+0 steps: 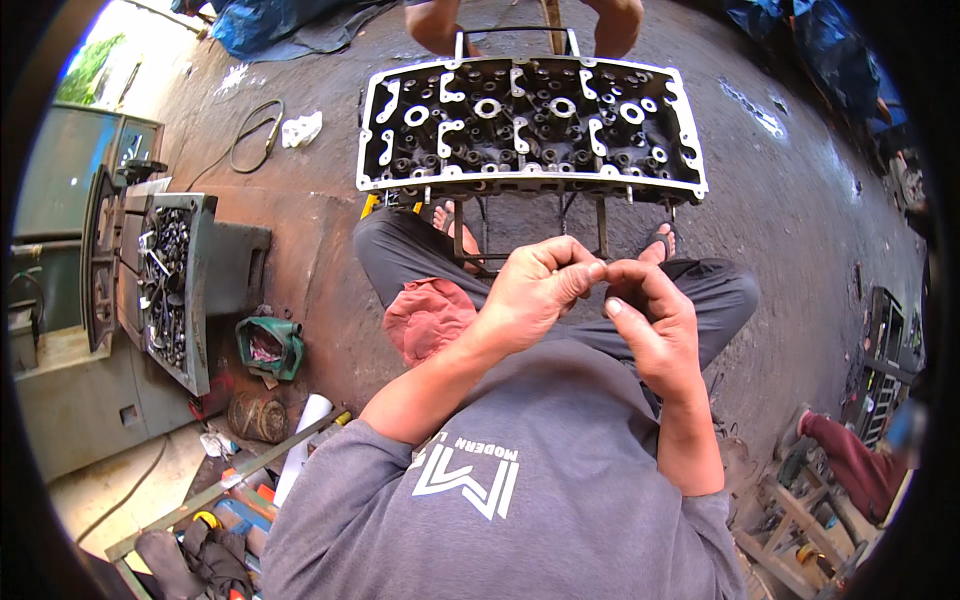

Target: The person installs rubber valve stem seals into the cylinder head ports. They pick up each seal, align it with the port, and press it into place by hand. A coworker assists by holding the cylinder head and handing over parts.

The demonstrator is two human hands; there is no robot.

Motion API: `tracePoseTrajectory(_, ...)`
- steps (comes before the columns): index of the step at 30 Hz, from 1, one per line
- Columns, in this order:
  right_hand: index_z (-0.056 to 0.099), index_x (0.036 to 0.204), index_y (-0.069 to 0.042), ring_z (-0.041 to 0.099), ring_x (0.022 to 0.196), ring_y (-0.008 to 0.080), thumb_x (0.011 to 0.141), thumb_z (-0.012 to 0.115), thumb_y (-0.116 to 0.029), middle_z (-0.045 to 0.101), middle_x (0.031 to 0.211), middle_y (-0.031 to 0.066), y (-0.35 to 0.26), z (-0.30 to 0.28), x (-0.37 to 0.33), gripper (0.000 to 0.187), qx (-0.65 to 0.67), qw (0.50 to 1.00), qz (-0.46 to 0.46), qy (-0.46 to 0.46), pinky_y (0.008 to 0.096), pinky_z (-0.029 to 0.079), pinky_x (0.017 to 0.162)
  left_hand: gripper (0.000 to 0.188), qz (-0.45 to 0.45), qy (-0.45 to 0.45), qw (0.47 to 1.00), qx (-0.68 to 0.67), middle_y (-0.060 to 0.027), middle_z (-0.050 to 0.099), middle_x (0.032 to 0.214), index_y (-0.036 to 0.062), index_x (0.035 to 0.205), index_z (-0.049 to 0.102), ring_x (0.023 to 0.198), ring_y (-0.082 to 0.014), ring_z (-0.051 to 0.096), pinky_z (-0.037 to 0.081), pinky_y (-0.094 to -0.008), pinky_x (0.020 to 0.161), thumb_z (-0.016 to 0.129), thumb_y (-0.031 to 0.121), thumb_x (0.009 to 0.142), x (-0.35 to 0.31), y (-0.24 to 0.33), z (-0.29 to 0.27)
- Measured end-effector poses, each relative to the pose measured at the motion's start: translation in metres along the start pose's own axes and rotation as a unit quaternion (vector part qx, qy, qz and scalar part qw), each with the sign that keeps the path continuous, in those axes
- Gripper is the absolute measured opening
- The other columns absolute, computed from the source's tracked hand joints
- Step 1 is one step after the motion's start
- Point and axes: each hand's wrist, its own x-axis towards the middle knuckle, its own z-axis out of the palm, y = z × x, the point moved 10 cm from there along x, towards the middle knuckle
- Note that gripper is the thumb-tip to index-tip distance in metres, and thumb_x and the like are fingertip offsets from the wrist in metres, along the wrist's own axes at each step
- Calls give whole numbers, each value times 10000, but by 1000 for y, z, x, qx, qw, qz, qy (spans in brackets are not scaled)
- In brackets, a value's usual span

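My left hand (pixel 543 292) and my right hand (pixel 655 322) meet fingertip to fingertip above my lap. The left thumb and forefinger are pinched together. On the right, the fingers are curled with the thumb bent toward them. Whatever they hold, if anything, is too small or hidden to make out. Beyond my hands, between my knees and farther out, an engine cylinder head (pixel 522 183) rests on a metal stand (pixel 603 228), its open valve side up. A red cloth (pixel 428 318) lies over my left thigh.
At the far edge, another person's arms (pixel 432 25) reach down behind the cylinder head. Left are a tray of small metal parts (pixel 165 285) and a green container (pixel 270 347). A cable (pixel 240 140) and white rag (pixel 301 129) lie on the floor. Wooden frame (pixel 800 520) lower right.
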Motion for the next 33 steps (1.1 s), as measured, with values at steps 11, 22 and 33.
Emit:
tracePoseTrajectory(11, 615, 1070, 11, 586, 750, 91, 844, 607, 33, 639, 881, 56, -8, 8, 15, 226, -139, 988, -46, -50, 243, 489, 685, 269, -93, -3, 993, -75, 26, 542, 717, 66, 891, 630, 559, -28, 435, 315, -183, 474, 626, 325, 961, 1, -29, -9)
tracePoseTrajectory(22, 598, 1080, -33, 507, 627, 113, 900, 576, -189, 545, 773, 9, 72, 11, 35, 239, 423, 860, 282, -49, 258, 458, 576, 156, 146, 99, 921, 347, -39, 642, 797, 3, 867, 671, 761, -107, 576, 468, -296, 725, 704, 155, 881, 22, 27, -26)
tracePoseTrajectory(33, 658, 1037, -39, 508, 649, 36, 949, 559, -97, 606, 792, -3, 159, -293, -33, 145, -83, 844, 92, 522, 180, 423, 564, 289, 11, 160, 770, 618, -165, 693, 764, 20, 895, 731, 720, -278, 684, 518, -397, 693, 747, 282, 774, 168, 131, -156)
